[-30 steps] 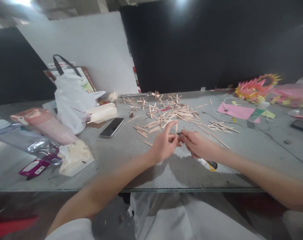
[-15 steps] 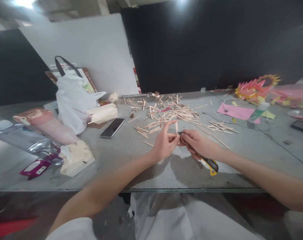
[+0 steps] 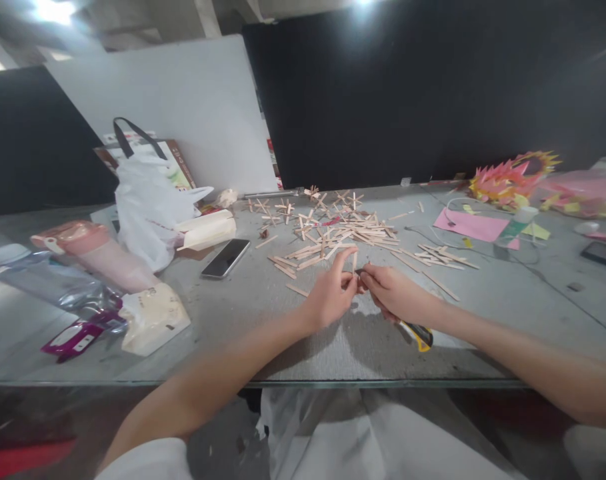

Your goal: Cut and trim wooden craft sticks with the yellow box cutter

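My left hand [image 3: 333, 292] is closed on a wooden craft stick [image 3: 355, 259], which stands upright between its fingers. In my right hand [image 3: 393, 291] is a yellow and black utility knife [image 3: 419, 336]; its handle sticks out below the palm. The knife's front end meets the lower part of the stick, where both hands come together; fingers hide most of the contact. Just beyond the hands lies a heap of loose craft sticks [image 3: 367, 230]. Several crossed stick pieces [image 3: 287, 209] stand at the back of the heap.
Left of the sticks lies a phone [image 3: 226, 258]. Farther left are a white plastic bag [image 3: 145, 200], a pink bottle [image 3: 97, 253], a clear bottle [image 3: 37, 277] and a purple packet [image 3: 73, 340]. Pink paper [image 3: 470, 223], a cable and a spiky paper craft [image 3: 505, 179] are at right.
The knife handle has shifted slightly to the left with my right hand. Both hands keep their grip on the stick and knife, and the view has tilted a little.
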Demonstrator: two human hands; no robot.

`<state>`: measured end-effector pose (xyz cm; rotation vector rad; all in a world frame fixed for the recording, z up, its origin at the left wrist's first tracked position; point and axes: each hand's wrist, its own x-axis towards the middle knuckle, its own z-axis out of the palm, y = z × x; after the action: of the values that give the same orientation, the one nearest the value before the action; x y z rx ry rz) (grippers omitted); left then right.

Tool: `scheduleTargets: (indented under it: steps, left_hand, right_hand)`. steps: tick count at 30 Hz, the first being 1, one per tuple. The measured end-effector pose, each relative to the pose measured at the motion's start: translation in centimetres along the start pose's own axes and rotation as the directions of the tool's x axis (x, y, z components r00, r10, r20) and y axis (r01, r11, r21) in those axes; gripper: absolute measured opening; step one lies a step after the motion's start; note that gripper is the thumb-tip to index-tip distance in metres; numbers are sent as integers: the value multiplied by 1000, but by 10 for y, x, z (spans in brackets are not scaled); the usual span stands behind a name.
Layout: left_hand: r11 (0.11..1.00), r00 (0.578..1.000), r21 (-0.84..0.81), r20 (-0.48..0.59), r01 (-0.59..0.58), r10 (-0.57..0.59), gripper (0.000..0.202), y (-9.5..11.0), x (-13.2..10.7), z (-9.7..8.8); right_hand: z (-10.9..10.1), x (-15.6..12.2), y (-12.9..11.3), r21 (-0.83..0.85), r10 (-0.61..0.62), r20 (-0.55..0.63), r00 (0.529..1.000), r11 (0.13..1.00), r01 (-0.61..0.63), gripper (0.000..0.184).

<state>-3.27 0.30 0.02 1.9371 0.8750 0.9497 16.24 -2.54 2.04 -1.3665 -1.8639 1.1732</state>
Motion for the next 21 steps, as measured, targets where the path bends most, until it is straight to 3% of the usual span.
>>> scheduleTargets:
  steps: [7, 21]
  left_hand:
    - [998, 999, -46, -16, -46, 46, 59, 3, 1, -1]
    - [985, 988, 141, -99, -102, 117, 56, 5, -4, 0]
  right_hand:
    - [-1, -3, -7, 104, -3, 29, 1000, 995, 0, 32]
    - [1, -2, -14, 480, 38, 140, 989, 871, -101, 36]
